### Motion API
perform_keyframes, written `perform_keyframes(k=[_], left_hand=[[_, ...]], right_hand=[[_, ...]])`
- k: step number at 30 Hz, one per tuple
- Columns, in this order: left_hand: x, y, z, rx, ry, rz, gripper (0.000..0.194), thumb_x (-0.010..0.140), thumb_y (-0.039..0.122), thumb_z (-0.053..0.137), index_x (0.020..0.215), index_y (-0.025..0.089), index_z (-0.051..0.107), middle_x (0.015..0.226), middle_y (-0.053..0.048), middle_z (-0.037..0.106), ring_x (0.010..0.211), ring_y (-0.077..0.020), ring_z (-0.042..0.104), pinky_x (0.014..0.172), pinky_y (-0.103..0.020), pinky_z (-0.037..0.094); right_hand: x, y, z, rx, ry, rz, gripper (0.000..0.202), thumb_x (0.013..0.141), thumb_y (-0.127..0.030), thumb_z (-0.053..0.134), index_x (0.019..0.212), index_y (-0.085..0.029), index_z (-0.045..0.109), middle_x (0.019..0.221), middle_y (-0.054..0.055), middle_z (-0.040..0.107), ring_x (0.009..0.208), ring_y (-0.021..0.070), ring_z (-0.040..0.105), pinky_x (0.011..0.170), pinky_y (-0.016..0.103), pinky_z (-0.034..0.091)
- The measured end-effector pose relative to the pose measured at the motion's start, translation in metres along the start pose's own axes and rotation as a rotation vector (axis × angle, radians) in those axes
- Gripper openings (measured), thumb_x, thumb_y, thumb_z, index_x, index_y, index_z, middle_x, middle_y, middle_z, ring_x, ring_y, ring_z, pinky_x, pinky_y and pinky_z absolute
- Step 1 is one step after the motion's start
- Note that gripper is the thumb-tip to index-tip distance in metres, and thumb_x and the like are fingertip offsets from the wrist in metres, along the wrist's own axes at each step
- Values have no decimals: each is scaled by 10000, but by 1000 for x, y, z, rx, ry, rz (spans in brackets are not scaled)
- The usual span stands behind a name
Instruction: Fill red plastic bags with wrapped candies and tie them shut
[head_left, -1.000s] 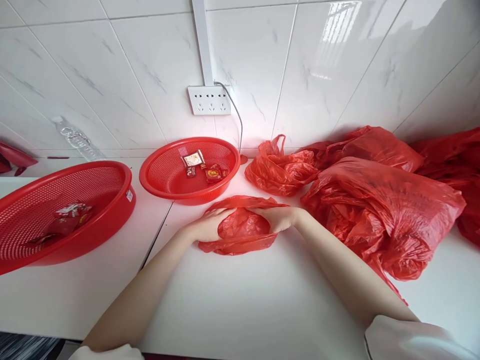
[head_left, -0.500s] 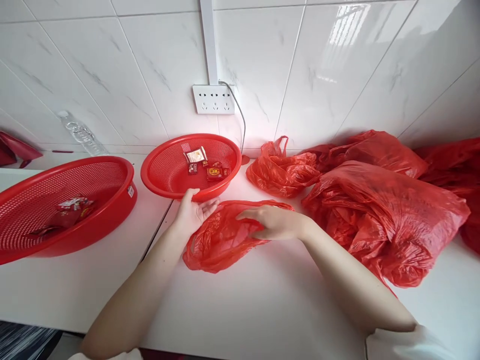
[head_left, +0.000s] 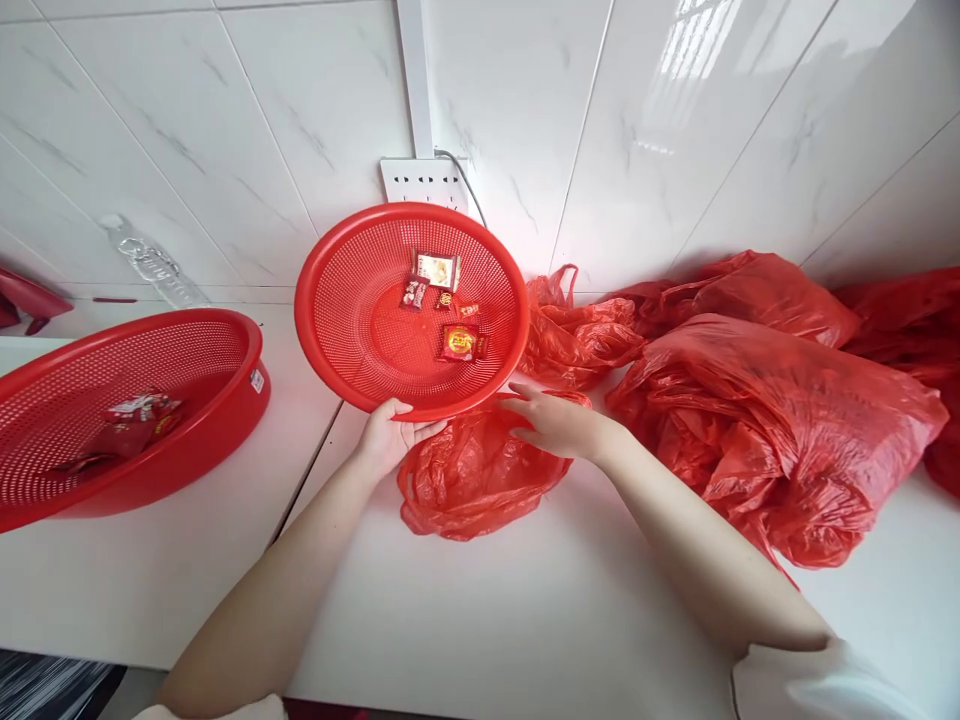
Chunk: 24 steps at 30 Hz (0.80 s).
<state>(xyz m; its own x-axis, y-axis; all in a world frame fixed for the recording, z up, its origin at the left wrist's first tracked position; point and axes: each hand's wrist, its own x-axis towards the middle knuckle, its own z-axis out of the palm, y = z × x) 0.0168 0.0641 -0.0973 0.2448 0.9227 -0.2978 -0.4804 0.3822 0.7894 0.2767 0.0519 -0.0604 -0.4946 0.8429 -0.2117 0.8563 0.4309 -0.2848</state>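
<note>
My left hand (head_left: 389, 437) grips the near rim of a round red plastic basket (head_left: 360, 300), thumb over the edge and fingers beneath. The basket is raised and tilted, its inside facing me. Several small wrapped packets lie in it, among them a white-and-brown packet (head_left: 436, 270) and a red-and-yellow packet (head_left: 459, 343). In front of me, partly under the basket, an opened red plastic bag (head_left: 465, 490) lies on the table. Over the bag's right side is my right hand (head_left: 556, 424), fingers apart, its fingertips close to the basket's lower right rim; whether they touch it, I cannot tell.
Another red basket (head_left: 225, 420) with packets inside stands at the left. A clear plastic bottle (head_left: 154, 262) lies against the tiled wall. On the right are a bundle of red plastic bags (head_left: 780, 420) and a smaller red bag (head_left: 585, 335). A socket strip (head_left: 424, 180) is behind the basket.
The basket has been lifted and tilted with my left hand now on its rim. My right hand has shifted slightly right, out of the bag's mouth. The bag has moved a little right.
</note>
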Motion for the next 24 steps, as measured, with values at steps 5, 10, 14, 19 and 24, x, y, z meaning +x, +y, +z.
perform_keyframes(k=[5, 10, 14, 19, 24], left_hand=[[9, -19, -10, 58, -77, -11, 350, 753, 153, 465, 1028, 43, 652, 1048, -162, 727, 1050, -283, 665, 982, -429, 502], [14, -27, -16, 56, -164, -59, 406, 753, 183, 462, 1070, 13, 649, 1062, -173, 720, 1094, -309, 638, 1003, -441, 470], [19, -26, -18, -2, -179, -87, 425, 729, 189, 445, 1050, 10, 657, 1061, -175, 719, 1103, -316, 630, 1018, -455, 448], [20, -25, -18, -32, -159, -26, 405, 736, 161, 449, 1045, 24, 673, 1087, -163, 713, 1082, -301, 638, 1019, -451, 447], [19, -27, -18, 20, -146, -27, 362, 724, 159, 483, 993, 43, 695, 1070, -149, 719, 1116, -303, 620, 1036, -448, 437]], right_hand=[[16, 21, 8, -90, -7, 109, 346, 929, -265, 455, 1188, -115, 628, 1263, 185, 571, 1028, 272, 638, 878, 352, 475], [7, 21, -6, -146, 55, 245, 312, 930, -242, 385, 920, -147, 682, 987, 158, 677, 950, 296, 658, 756, 372, 485], [-4, 18, -20, -130, 377, 326, 239, 913, -259, 416, 960, -185, 639, 910, 97, 689, 857, 267, 663, 680, 337, 470], [13, 15, -25, -77, 675, 273, 219, 921, -276, 456, 1043, -185, 614, 1074, 99, 651, 898, 229, 637, 673, 302, 471], [51, 7, -6, -63, 519, 19, 524, 917, -481, 490, 1313, -140, 528, 1394, 169, 488, 1300, 306, 431, 1088, 498, 306]])
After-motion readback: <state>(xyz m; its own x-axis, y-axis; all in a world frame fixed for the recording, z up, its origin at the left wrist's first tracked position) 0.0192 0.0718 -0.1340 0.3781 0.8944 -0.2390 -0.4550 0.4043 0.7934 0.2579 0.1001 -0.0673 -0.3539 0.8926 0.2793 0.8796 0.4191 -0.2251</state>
